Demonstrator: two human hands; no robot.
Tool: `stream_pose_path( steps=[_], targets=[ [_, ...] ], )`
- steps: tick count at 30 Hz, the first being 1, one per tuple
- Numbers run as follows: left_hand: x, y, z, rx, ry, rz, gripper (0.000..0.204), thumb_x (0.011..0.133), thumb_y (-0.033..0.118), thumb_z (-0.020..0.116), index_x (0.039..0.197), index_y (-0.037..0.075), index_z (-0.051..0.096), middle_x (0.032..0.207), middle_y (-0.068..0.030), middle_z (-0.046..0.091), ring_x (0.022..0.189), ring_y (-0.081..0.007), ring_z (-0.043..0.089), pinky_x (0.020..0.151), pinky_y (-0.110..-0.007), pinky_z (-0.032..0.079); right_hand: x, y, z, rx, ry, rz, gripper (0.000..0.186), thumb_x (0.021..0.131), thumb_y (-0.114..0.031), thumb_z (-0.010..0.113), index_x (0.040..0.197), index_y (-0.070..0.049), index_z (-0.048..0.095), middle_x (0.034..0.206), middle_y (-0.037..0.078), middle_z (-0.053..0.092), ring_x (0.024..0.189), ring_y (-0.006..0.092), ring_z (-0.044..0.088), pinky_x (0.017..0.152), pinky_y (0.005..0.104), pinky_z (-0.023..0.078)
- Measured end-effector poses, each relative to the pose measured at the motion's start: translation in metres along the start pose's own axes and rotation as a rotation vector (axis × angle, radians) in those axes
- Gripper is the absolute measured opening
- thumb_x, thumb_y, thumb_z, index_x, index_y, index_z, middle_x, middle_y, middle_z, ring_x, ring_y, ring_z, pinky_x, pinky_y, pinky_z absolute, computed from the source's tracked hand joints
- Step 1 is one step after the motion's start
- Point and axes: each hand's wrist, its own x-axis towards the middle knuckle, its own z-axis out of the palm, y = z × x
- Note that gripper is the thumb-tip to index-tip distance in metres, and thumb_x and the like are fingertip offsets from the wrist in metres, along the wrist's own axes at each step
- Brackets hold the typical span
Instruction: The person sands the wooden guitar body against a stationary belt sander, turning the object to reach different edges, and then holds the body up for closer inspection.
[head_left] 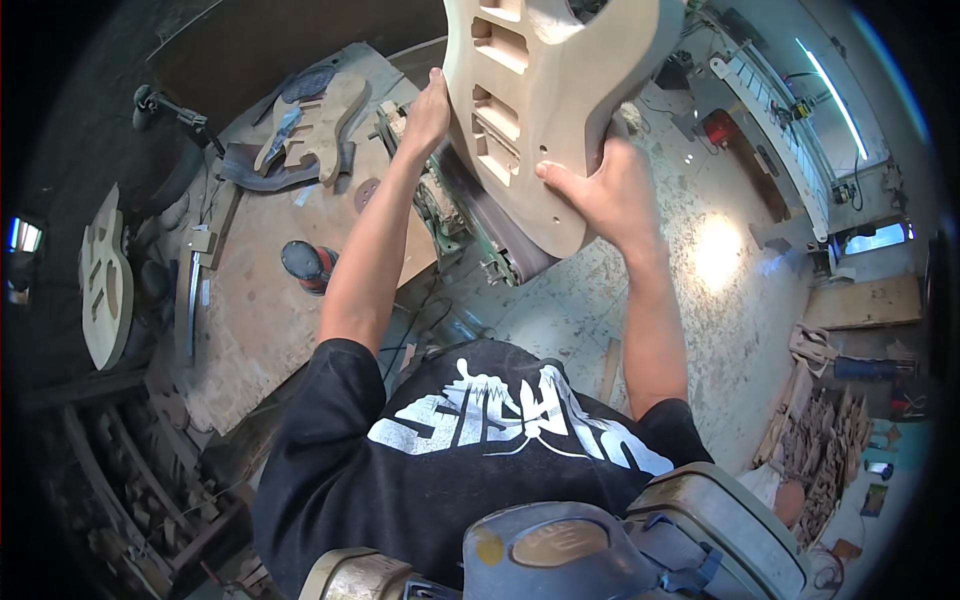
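Note:
I hold an unfinished pale wooden guitar body with routed cavities, upright in front of me. My left hand grips its left edge. My right hand clasps its lower right edge, thumb across the face near small drilled holes. The body's lower end rests against the dark belt of a belt sander that runs diagonally beneath it.
A dusty workbench at left carries another guitar body, a round sander and scraps. A further guitar body leans at far left. Wood offcuts pile at lower right on the concrete floor. A respirator sits below my chin.

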Motion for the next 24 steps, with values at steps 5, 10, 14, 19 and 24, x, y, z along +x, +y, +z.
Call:
stream_pose_path(
  steps=[5,10,14,19,24],
  targets=[
    [0.000,-0.043,-0.001,-0.166,-0.152,-0.130,0.073,0.108,0.052,0.017,0.139,-0.003,0.053,0.134,-0.0167,0.061,0.127,-0.0281,0.054,0.113,-0.039,0.036,0.031,-0.032,-0.028,-0.243,-0.155,0.089,0.061,0.065,-0.040,0.083,0.094,0.010,0.063,0.087,0.028,0.070,0.085,0.0401,0.071,0.078,0.0429,0.055],
    [0.013,0.015,-0.009,-0.506,-0.327,-0.084,0.083,0.102,0.066,0.027,0.145,-0.001,0.046,0.140,-0.0173,0.056,0.133,-0.0262,0.050,0.117,-0.041,0.032,0.055,-0.017,-0.043,-0.321,-0.181,0.055,0.063,0.060,-0.044,0.086,0.081,0.008,0.059,0.082,0.027,0.067,0.078,0.0371,0.069,0.074,0.0421,0.054],
    [0.009,0.037,0.002,-0.412,-0.176,-0.039,0.101,0.090,0.083,0.031,0.150,0.003,0.041,0.155,-0.0180,0.040,0.146,-0.0297,0.032,0.121,-0.042,0.018,0.074,-0.017,-0.041,-0.333,-0.259,0.019,0.064,0.059,-0.044,0.086,0.081,0.009,0.058,0.083,0.026,0.067,0.077,0.0344,0.069,0.071,0.0410,0.054],
    [-0.002,0.043,0.005,-0.576,-0.154,-0.072,0.097,0.093,0.080,0.025,0.154,0.005,0.032,0.155,-0.0168,0.039,0.145,-0.0283,0.034,0.121,-0.043,0.023,0.099,-0.022,-0.040,-0.332,-0.289,-0.070,0.063,0.060,-0.043,0.085,0.079,0.011,0.059,0.082,0.026,0.068,0.075,0.0335,0.069,0.070,0.0407,0.054],
    [-0.002,0.036,0.005,-0.628,-0.146,-0.159,0.091,0.096,0.076,0.019,0.154,0.006,0.032,0.153,-0.0161,0.042,0.141,-0.0294,0.041,0.118,-0.044,0.029,0.126,-0.037,-0.031,-0.224,-0.514,-0.047,0.051,0.064,-0.029,0.081,0.101,0.004,0.068,0.087,0.013,0.071,0.077,0.0197,0.066,0.077,0.0339,0.052]
  ],
)
